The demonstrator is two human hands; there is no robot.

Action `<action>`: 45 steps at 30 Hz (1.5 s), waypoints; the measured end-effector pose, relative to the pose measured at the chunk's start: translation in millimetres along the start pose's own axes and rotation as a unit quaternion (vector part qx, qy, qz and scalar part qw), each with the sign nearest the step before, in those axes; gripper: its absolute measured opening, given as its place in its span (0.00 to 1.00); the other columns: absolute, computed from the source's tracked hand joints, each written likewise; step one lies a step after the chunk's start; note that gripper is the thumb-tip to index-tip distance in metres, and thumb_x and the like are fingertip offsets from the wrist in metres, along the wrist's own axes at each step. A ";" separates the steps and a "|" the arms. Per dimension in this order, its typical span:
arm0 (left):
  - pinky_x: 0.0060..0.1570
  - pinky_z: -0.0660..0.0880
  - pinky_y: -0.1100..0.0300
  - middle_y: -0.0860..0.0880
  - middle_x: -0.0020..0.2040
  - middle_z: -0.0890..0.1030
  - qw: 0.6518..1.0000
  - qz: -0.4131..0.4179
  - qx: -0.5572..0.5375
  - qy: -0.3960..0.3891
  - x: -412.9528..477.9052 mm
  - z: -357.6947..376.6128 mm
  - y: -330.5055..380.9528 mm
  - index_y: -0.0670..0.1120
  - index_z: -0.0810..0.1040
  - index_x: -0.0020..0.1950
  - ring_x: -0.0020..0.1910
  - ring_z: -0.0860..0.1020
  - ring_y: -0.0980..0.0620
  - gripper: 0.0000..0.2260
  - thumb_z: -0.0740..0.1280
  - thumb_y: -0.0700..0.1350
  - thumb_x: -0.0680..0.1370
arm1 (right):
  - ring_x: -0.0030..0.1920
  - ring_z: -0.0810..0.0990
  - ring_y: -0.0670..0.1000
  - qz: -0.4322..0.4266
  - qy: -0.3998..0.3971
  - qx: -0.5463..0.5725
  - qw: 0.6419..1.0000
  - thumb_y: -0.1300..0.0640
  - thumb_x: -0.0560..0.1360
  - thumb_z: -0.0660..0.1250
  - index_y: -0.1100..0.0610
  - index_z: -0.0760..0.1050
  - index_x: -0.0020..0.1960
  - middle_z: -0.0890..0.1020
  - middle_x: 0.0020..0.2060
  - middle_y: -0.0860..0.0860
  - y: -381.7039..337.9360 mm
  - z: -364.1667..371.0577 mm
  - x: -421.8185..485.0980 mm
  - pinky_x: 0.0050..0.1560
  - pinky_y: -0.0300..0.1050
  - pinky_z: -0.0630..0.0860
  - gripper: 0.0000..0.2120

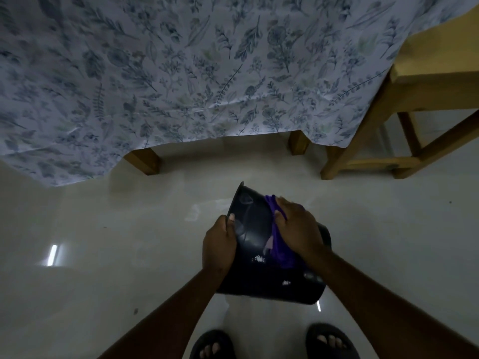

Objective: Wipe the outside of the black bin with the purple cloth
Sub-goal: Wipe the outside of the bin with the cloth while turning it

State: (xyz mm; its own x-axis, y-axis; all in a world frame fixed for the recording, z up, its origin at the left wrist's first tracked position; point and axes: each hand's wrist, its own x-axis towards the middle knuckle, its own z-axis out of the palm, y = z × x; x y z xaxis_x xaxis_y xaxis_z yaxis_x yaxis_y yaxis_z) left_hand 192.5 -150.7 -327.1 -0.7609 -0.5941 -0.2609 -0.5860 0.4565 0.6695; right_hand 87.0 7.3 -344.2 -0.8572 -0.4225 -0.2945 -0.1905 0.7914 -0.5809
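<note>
**Pale floor, bin held tilted below a draped table**

Glossy pale floor (103, 229) fills the lower view; at 12 o'clock hangs a leaf-print tablecloth (181, 73) with wooden table legs (143, 160) showing under its hem, and at 2 o'clock stands a wooden stool (414, 112). Centre, toward 6 o'clock, the black bin (255, 244) is held off the floor, tilted, rim pointing to 11 o'clock. Left hand (220, 244) grips the bin's left wall, thumb over the rim. Right hand (295, 226) is closed on the purple cloth (278, 244), pressing it against the bin's outer side. Sandalled feet (274, 343) appear at 6 o'clock.
</note>
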 end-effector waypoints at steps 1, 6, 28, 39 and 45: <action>0.33 0.69 0.64 0.52 0.37 0.77 1.000 0.003 0.007 -0.006 0.6 -1.5 -0.4 0.49 0.71 0.40 0.36 0.77 0.53 0.16 0.52 0.54 0.82 | 0.69 0.69 0.51 -0.016 0.009 -0.025 1.000 0.48 0.81 0.54 0.51 0.60 0.74 0.70 0.71 0.50 2.2 5.0 -15.3 0.70 0.51 0.64 0.23; 0.32 0.67 0.67 0.54 0.37 0.76 0.999 0.010 0.034 -0.020 8.5 -4.4 4.6 0.49 0.72 0.41 0.35 0.75 0.57 0.16 0.52 0.54 0.82 | 0.76 0.55 0.52 -0.169 -0.001 -0.150 0.974 0.44 0.80 0.48 0.49 0.53 0.77 0.58 0.76 0.47 9.2 29.5 -73.1 0.73 0.56 0.55 0.26; 0.33 0.68 0.61 0.54 0.34 0.75 0.993 0.037 0.108 0.000 15.9 -0.7 16.1 0.55 0.69 0.37 0.35 0.76 0.52 0.17 0.51 0.56 0.82 | 0.74 0.61 0.51 -0.089 0.009 -0.075 0.993 0.46 0.81 0.49 0.49 0.56 0.76 0.62 0.75 0.47 6.0 18.4 -59.1 0.73 0.51 0.57 0.24; 0.36 0.69 0.60 0.51 0.37 0.77 0.994 0.038 0.098 0.000 19.5 0.2 16.1 0.49 0.73 0.42 0.37 0.77 0.51 0.18 0.50 0.55 0.82 | 0.74 0.61 0.51 -0.062 -0.019 -0.053 0.996 0.44 0.81 0.47 0.49 0.53 0.76 0.61 0.75 0.48 9.8 9.1 -17.0 0.72 0.54 0.60 0.25; 0.40 0.71 0.57 0.47 0.41 0.80 0.995 0.036 0.096 -0.012 36.3 4.1 26.8 0.45 0.76 0.44 0.40 0.77 0.48 0.20 0.51 0.56 0.82 | 0.76 0.54 0.53 -0.244 0.002 -0.174 0.954 0.48 0.79 0.50 0.48 0.52 0.77 0.57 0.76 0.48 10.1 30.6 -75.5 0.71 0.56 0.54 0.26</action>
State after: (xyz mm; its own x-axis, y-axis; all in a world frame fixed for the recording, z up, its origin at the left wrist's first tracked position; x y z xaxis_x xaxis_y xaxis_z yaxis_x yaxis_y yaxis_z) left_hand 148.0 -157.3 -321.5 -0.8083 -0.5399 -0.2349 -0.5698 0.6166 0.5433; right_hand 164.4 33.6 -351.0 -0.6282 -0.7765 -0.0504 -0.7138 0.6009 -0.3597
